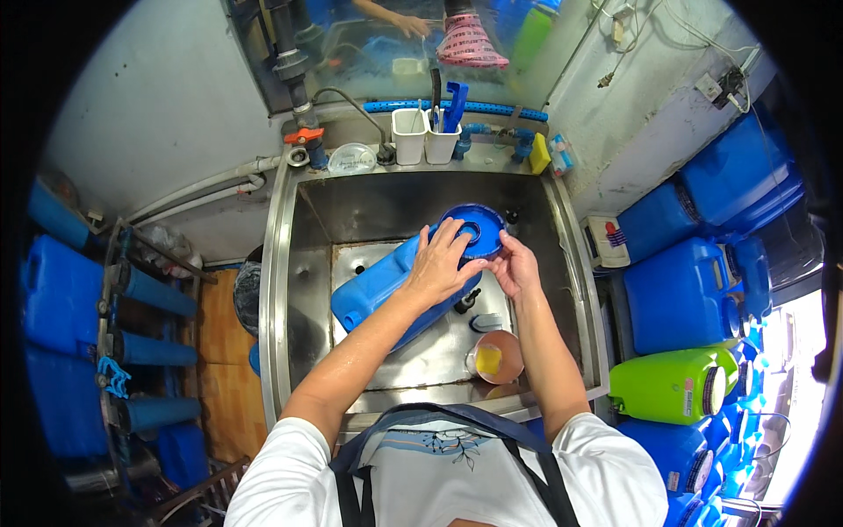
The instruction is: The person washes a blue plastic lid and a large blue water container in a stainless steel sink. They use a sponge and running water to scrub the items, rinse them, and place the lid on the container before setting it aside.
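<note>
A blue plastic jug [373, 290] lies aslant in the steel sink [307, 211], with a wide round blue lid [483, 224] at its upper right end. My left hand [435, 263] grips the lid, fingers bent over its top by the inner ring and thumb toward the near edge. On the lid's right rim, my right hand [514, 263] holds on with curled fingers. Below my hands are a dark fitting [467, 300] on the sink floor and a pinkish bowl [505, 356] with something yellow in it.
Stacked blue containers [676, 290] and a green one [659, 386] line the right side; a rack of blue cylinders [154, 347] stands left. White caddies [408, 136], an orange-handled valve [301, 136] and a yellow sponge [539, 154] are at the sink's back, below glass showing another person's hand [408, 25].
</note>
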Available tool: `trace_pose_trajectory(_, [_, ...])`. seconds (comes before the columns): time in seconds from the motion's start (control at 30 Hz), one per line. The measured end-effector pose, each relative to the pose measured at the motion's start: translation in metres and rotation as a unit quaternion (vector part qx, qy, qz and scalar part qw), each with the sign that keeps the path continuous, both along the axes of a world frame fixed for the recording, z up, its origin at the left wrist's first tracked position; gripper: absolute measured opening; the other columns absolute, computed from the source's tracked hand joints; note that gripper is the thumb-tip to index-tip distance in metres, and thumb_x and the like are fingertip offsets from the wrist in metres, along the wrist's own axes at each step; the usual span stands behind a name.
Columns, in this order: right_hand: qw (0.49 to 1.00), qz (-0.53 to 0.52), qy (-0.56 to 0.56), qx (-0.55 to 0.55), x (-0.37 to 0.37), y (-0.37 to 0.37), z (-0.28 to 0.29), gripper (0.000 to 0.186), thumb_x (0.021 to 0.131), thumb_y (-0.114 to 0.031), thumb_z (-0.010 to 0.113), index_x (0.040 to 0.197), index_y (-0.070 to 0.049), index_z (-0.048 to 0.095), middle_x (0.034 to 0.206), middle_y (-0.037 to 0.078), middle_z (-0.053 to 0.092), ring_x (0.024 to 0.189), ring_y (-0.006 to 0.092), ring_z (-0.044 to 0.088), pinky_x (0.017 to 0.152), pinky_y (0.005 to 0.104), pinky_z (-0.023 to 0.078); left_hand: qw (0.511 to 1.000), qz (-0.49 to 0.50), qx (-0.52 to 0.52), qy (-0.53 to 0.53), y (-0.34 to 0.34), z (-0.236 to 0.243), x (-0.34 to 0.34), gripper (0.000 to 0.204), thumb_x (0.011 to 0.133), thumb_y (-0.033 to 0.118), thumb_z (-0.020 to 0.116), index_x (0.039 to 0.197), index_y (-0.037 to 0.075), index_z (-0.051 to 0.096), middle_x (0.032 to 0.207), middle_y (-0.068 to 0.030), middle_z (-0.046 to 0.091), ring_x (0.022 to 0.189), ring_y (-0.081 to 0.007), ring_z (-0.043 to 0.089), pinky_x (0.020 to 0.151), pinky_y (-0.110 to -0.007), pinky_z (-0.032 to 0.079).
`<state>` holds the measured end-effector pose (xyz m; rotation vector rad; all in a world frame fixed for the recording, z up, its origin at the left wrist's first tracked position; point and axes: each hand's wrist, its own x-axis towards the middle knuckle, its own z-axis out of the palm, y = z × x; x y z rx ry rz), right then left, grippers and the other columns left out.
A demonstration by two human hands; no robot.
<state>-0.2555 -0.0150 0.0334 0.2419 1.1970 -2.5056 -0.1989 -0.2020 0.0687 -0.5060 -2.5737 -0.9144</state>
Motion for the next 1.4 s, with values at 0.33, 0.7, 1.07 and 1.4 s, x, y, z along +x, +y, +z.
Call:
trace_pose_trajectory(0.33, [0.981, -0.185, -0.049, 0.03, -0.159, -0.011, -0.046, 0.026, 0.094, -0.019, 0.058, 0.11, 0.001, 0.056, 0.102, 0.012, 0.063, 0.084, 0.0258, 0.065, 0.065, 0.039, 0.057, 0.979, 0.198, -0.04, -0.005, -0.12, -0.011, -0.075, 0.053, 0.074, 0.026, 0.074, 0.12, 0.004, 0.059, 0.143, -0.022, 0.037, 0.135, -0.0368, 0.034, 0.105, -0.055, 0.03])
trace_pose_trajectory(0.7, [0.984, -0.111, -0.072, 0.117, -0.149, -0.076, 0.018, 0.092, 0.09, -0.055, 0.056, 0.153, -0.024, -0.004, 0.159, 0.019, -0.008, 0.14, 0.0552, 0.002, 0.105, 0.0712, 0.02, 0.912, 0.352, -0.096, -0.186, -0.245, 0.005, -0.159, 0.049, 0.078, 0.022, 0.066, 0.127, 0.022, 0.06, 0.155, -0.0283, 0.01, 0.125, -0.0436, 0.048, 0.099, -0.052, 0.043])
trace_pose_trajectory(1.07, [0.976, 0.09, -0.135, -0.146, -0.052, -0.148, 0.079, 0.091, 0.092, -0.062, 0.043, 0.153, -0.023, -0.012, 0.157, 0.023, -0.013, 0.141, 0.0535, 0.006, 0.104, 0.0713, 0.025, 0.825, -0.034, 0.076, -0.56, -0.152, -0.009, -0.068, 0.052, 0.086, 0.05, 0.06, 0.112, 0.006, 0.065, 0.09, -0.0093, 0.067, 0.074, -0.0199, 0.067, 0.072, -0.034, 0.052])
trace_pose_trajectory(1.4, [0.984, 0.151, -0.083, -0.047, -0.058, -0.142, 0.063, 0.065, 0.1, -0.049, 0.035, 0.125, 0.01, 0.046, 0.122, 0.033, 0.053, 0.109, 0.0453, 0.059, 0.09, 0.0496, 0.053, 0.933, 0.154, -0.04, -0.321, -0.083, -0.041, -0.009, 0.061, 0.084, 0.058, 0.058, 0.09, -0.002, 0.067, 0.083, -0.0224, 0.068, 0.084, -0.0356, 0.067, 0.074, -0.048, 0.051])
